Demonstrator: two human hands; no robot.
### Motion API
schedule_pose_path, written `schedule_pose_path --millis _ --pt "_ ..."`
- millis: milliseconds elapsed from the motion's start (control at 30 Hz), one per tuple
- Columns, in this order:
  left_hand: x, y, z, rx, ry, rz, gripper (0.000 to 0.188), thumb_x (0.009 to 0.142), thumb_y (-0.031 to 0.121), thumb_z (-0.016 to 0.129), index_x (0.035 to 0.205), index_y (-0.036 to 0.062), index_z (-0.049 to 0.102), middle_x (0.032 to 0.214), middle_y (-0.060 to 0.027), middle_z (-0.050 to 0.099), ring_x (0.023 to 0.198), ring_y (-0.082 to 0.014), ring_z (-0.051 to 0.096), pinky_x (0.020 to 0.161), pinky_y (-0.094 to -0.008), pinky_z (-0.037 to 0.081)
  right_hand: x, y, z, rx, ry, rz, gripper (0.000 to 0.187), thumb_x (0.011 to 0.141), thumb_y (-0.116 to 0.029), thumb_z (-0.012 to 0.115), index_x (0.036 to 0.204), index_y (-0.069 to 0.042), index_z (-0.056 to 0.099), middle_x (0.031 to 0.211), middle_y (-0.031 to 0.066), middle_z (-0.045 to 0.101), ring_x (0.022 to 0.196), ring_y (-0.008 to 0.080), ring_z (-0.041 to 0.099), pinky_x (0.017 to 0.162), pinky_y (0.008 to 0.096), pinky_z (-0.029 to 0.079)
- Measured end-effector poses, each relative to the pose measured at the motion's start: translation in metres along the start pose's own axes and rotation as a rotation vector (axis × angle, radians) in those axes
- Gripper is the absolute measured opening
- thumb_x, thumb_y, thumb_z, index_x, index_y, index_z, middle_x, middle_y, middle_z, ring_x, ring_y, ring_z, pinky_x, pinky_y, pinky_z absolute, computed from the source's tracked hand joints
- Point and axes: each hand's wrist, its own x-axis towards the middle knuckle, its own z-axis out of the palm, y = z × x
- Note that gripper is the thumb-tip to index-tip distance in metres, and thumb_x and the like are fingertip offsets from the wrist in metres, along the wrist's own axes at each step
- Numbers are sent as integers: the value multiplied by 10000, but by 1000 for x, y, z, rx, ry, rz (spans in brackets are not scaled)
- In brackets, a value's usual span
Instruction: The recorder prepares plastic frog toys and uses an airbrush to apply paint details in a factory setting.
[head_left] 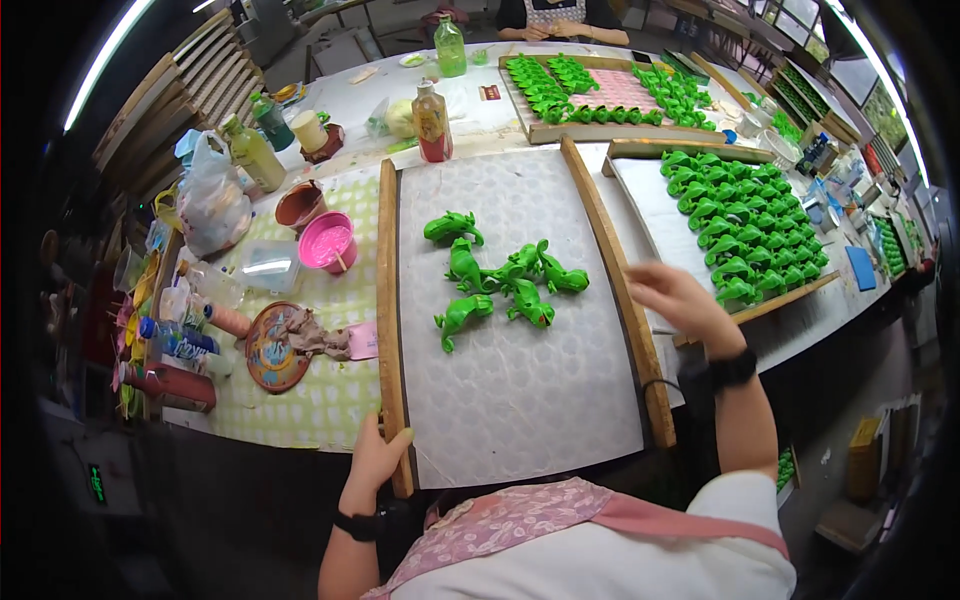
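Observation:
In front of me lies a grey-papered board (520, 400) with a wooden rail along each side. Several glossy green lizard-like figurines (463, 266) lie loosely grouped on its upper middle; one (463, 318) sits apart toward the lower left, and another (453, 228) at the upper left. My left hand (378, 455) is closed round the near end of the left rail (391, 330), thumb on top, the other fingers partly hidden. At the right rail (622, 290), my right hand (685, 305) has its fingers stretched out and holds nothing; I cannot tell whether they touch the wood.
On the right stands a board (645, 210) with rows of green figurines; a pink-lined tray (610, 90) holds more at the back. To the left are a pink cup (328, 242), a brown dish (277, 370) with clay and several bottles. A person's hands (560, 32) show at the far side.

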Motion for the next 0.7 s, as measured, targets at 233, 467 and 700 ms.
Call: schedule_pose_path --millis 233,467,700 --pt "22 -8 13 311 120 58 458 658 175 611 1028 -29 432 978 -240 476 938 -378 452 799 -404 382 -93 44 44 -663 60 357 375 720 -291 584 871 38 485 826 213 559 795 356 540 673 416 430" --pt "21 -25 8 164 56 129 382 634 130 588 970 -7 470 919 -222 496 902 -374 470 776 -411 389 -110 59 76 -717 245 362 273 721 -162 563 853 43 440 747 221 566 734 376 547 665 430 437" --pt "-24 -39 -11 213 -19 213 384 609 150 596 933 -17 474 903 -225 497 884 -382 479 753 -417 401 -171 45 112 -559 420 381 247 718 -114 545 885 28 431 790 240 550 787 391 528 692 434 423"
